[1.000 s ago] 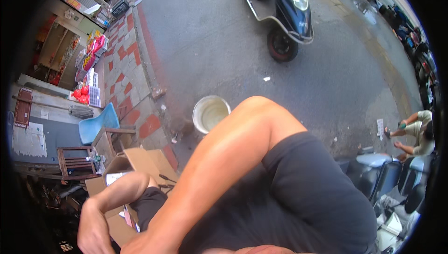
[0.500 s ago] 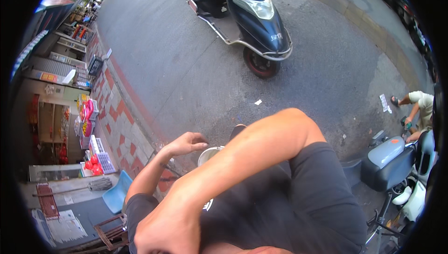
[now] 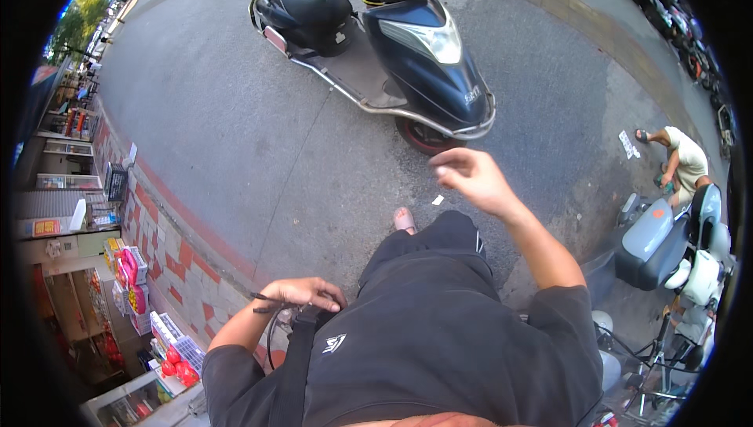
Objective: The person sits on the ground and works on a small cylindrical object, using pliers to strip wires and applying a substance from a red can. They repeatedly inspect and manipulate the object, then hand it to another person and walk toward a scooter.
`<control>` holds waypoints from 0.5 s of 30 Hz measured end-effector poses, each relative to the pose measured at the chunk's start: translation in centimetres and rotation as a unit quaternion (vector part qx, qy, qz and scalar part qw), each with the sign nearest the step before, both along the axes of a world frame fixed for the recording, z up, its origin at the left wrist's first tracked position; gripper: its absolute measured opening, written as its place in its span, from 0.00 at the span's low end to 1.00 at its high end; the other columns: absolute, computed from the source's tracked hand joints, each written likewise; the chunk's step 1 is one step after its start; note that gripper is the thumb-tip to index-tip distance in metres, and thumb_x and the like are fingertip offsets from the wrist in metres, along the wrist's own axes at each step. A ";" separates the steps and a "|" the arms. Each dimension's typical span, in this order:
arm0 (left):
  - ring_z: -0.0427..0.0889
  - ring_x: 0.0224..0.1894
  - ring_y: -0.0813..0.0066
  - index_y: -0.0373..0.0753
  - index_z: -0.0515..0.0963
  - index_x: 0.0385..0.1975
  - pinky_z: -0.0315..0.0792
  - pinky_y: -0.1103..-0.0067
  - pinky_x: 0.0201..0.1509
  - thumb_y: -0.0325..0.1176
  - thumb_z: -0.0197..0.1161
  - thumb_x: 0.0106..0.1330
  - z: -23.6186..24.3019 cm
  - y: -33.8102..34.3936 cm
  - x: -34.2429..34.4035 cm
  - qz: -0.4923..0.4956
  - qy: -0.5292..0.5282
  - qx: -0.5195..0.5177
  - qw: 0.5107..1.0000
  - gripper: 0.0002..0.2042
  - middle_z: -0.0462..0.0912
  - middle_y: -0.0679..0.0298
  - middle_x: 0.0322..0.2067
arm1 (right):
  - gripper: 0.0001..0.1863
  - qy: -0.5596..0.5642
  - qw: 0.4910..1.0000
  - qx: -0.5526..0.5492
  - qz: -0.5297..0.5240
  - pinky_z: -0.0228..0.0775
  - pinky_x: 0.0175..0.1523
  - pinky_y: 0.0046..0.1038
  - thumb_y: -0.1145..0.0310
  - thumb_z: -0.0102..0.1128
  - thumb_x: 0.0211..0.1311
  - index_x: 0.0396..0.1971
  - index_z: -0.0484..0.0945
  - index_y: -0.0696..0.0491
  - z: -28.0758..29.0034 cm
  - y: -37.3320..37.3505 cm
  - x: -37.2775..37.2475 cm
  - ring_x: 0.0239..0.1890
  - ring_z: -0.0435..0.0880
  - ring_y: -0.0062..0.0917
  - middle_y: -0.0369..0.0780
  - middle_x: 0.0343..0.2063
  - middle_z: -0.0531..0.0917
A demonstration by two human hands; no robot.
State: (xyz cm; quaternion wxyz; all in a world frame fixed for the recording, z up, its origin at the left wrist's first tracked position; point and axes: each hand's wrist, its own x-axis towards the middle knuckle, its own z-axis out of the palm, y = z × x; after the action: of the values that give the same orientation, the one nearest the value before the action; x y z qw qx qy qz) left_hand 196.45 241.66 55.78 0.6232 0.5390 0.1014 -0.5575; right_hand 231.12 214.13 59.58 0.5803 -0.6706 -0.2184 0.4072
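Note:
My left hand (image 3: pixel 310 294) is low by my left hip, its fingers curled at the far end of a black strap (image 3: pixel 294 368) that runs down my dark shirt. What lies under those fingers is hidden; a thin black lever-like piece (image 3: pixel 263 299) and a dark cable show beside the wrist. My right hand (image 3: pixel 474 180) is raised out in front of me, slightly blurred. Its fingers are bent, the thumb stands apart from them, and nothing shows in it. Beyond it, a dark blue scooter (image 3: pixel 439 58) stands on the asphalt.
A grey scooter (image 3: pixel 651 243) stands at the right, with a crouching person (image 3: pixel 686 164) behind it. Red and grey paving (image 3: pixel 169 247) and shopfronts line the left, with red round goods (image 3: pixel 179 368) on display. A paper scrap (image 3: pixel 438 200) lies ahead of my sandalled foot (image 3: pixel 404 219).
My right arm has swung from across my chest out to the front right. My left hand sits lower in view, and the strap now shows. The dark blue scooter appears larger.

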 end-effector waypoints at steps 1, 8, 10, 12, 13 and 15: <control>0.79 0.57 0.74 0.31 0.78 0.60 0.71 0.75 0.66 0.37 0.66 0.74 -0.3 1.7 -0.9 0.022 0.037 -0.025 0.999 0.20 0.85 0.59 0.54 | 0.18 -0.021 0.999 -0.021 -0.045 0.80 0.54 0.29 0.70 0.63 0.67 0.52 0.82 0.65 -1.4 0.5 1.4 0.45 0.87 0.26 0.46 0.44 0.87; 0.79 0.64 0.60 0.29 0.61 0.73 0.77 0.66 0.65 0.47 0.67 0.73 -2.1 17.3 -0.9 0.135 0.179 -0.044 0.974 0.38 0.74 0.49 0.67 | 0.14 -0.175 0.980 -0.057 -0.074 0.81 0.49 0.27 0.71 0.64 0.69 0.50 0.83 0.62 -0.4 11.6 13.5 0.40 0.88 0.23 0.44 0.40 0.88; 0.82 0.61 0.54 0.31 0.72 0.66 0.80 0.62 0.60 0.55 0.70 0.68 -1.5 24.6 7.1 0.010 0.069 0.250 0.966 0.37 0.79 0.46 0.61 | 0.14 -0.266 0.959 -0.050 -0.080 0.80 0.50 0.27 0.71 0.65 0.68 0.49 0.83 0.61 0.3 16.1 19.2 0.40 0.88 0.23 0.43 0.39 0.89; 0.84 0.55 0.48 0.32 0.78 0.57 0.78 0.62 0.59 0.52 0.76 0.60 -1.7 31.7 12.9 -0.178 -0.245 0.590 0.748 0.33 0.84 0.45 0.49 | 0.14 -0.335 0.936 -0.022 -0.102 0.80 0.51 0.28 0.70 0.66 0.67 0.49 0.84 0.61 0.7 20.2 25.1 0.40 0.87 0.23 0.43 0.39 0.89; 0.84 0.54 0.48 0.32 0.79 0.55 0.78 0.62 0.58 0.49 0.76 0.60 -0.5 34.1 17.1 -0.128 -0.312 0.620 0.708 0.30 0.85 0.46 0.47 | 0.15 -0.353 0.928 0.000 -0.118 0.80 0.51 0.28 0.70 0.66 0.66 0.49 0.84 0.60 1.2 22.2 27.9 0.40 0.87 0.23 0.43 0.39 0.89; 0.84 0.53 0.50 0.32 0.80 0.52 0.78 0.63 0.57 0.43 0.74 0.63 1.8 37.0 26.2 0.029 -0.389 0.628 0.673 0.24 0.85 0.48 0.46 | 0.17 -0.378 0.913 -0.008 -0.155 0.80 0.52 0.29 0.67 0.67 0.66 0.50 0.84 0.61 2.5 26.1 32.1 0.42 0.89 0.28 0.46 0.42 0.89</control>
State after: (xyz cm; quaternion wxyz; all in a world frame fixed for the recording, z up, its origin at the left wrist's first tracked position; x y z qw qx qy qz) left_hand 222.60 278.64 57.61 0.1367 0.9684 0.1913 -0.0836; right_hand 263.24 240.24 62.11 0.5047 -0.8047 -0.3113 0.0307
